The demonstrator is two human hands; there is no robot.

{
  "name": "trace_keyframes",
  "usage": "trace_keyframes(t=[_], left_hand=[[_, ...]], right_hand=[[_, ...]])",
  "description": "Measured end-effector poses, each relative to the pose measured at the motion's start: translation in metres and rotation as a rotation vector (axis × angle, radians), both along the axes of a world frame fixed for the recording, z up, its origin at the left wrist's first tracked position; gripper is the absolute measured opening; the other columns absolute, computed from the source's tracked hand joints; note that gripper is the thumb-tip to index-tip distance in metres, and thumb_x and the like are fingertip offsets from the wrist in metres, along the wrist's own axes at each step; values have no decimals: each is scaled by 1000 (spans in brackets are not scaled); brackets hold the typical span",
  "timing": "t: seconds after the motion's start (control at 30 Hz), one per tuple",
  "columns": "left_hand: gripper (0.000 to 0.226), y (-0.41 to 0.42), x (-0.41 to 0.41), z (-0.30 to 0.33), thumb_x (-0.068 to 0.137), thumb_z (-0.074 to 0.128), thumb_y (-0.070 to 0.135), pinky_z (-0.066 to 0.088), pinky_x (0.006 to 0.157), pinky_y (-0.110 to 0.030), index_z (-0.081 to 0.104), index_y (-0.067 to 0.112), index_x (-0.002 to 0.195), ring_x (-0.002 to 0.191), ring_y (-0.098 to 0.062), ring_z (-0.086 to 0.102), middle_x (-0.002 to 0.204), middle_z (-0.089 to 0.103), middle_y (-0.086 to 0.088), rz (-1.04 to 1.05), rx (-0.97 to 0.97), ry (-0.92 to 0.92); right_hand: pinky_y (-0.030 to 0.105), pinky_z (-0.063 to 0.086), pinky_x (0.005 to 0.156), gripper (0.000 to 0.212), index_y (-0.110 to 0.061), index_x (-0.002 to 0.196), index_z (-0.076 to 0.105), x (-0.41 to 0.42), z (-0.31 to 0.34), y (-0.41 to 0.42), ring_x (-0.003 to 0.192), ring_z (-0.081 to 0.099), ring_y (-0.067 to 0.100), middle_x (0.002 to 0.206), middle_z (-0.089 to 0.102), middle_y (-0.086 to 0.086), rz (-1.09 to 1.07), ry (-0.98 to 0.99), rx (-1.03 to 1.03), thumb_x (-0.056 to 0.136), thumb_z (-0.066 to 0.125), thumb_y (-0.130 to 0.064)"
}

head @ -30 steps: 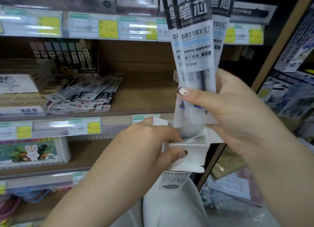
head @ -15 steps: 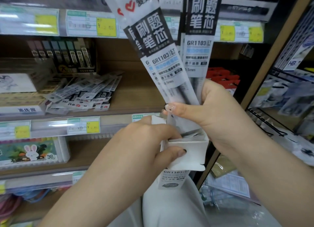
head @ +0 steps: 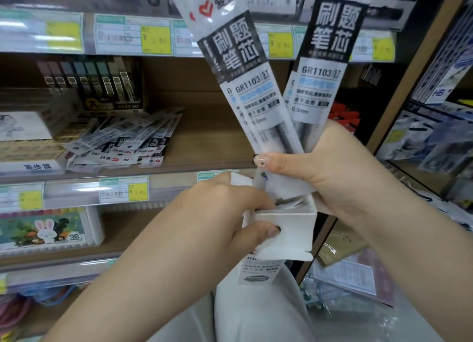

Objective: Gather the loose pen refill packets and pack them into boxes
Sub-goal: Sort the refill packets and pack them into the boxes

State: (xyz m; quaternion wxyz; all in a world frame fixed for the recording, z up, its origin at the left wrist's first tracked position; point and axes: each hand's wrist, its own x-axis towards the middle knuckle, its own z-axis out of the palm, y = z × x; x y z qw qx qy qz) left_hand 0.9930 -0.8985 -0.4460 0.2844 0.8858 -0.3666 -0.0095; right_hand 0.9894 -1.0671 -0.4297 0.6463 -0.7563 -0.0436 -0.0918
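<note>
Your left hand [head: 230, 213] grips the white box [head: 286, 229] by its open top, thumb on the front wall, with the shelf edge [head: 76, 188] just behind and open room above. Your right hand [head: 314, 170] pinches a fan of packets [head: 256, 90], lower ends at the box mouth, tops splayed left and right; black-and-white labels read GR1103, 0.5mm. More loose packets [head: 122, 142] lie heaped on the shelf, well apart to the left.
</note>
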Motion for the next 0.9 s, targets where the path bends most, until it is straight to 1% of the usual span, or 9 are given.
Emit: trace_keyframes(t=[0.1,0.2,0.3,0.4,0.47,0.63,0.73,0.8,0.9], left_hand=[[38,1,2,-3,72,43,59,40,81,-21,61,47,103,89,2,48,90,52,16,-22,-27,8],[28,1,3,-5,81,41,62,41,79,-19,47,56,108,89,1,49,89,54,15,-40,-58,-7],[31,2,5,-5,74,46,60,39,78,-14,52,52,103,92,6,47,89,55,20,-45,-87,41],[31,0,5,-7,71,50,56,41,84,-21,51,46,101,95,6,49,96,55,24,-59,-90,55],[31,-1,4,-9,70,48,56,40,83,-20,49,46,100,95,7,50,97,53,24,-51,-105,38],[29,-1,7,-10,72,47,55,40,78,-18,46,46,100,94,4,47,103,44,29,-42,-77,-8],[29,4,10,-10,76,47,61,43,84,-20,48,49,102,98,7,49,99,51,26,-89,-77,24],[34,8,12,-10,71,49,61,46,85,-27,55,45,100,99,3,56,100,60,21,-165,-156,132],[22,8,14,-4,72,64,41,50,82,-33,62,27,88,95,-10,65,98,69,3,-227,-513,354]], right_hand=[[30,56,69,39,-21,95,68,-1,2,-4,80,71,13,85,74,-2,12,11,-54,57,77,-15],[25,57,68,34,-24,93,68,-1,5,-9,78,70,9,82,74,-5,16,26,-152,63,79,-11],[20,55,71,35,-28,95,67,-1,10,-13,81,69,4,88,73,-10,32,25,-255,65,79,-14],[25,54,80,40,-29,102,65,0,14,-15,87,67,1,96,72,-10,49,20,-388,67,80,-18],[32,55,82,39,-29,103,66,0,16,-13,89,67,4,96,72,-9,66,26,-457,67,80,-20],[27,56,79,39,-31,97,67,3,16,-7,86,67,0,93,72,-10,20,-65,-459,63,83,-21],[23,54,80,45,-33,102,64,5,10,-6,89,64,-4,96,71,-14,15,-95,-444,62,84,-24],[23,52,82,50,-32,108,63,7,5,-8,92,64,-4,99,70,-15,3,-77,-429,63,85,-26],[26,53,82,42,-33,101,66,7,0,-7,92,65,-1,98,71,-12,16,-83,-465,64,84,-23]])
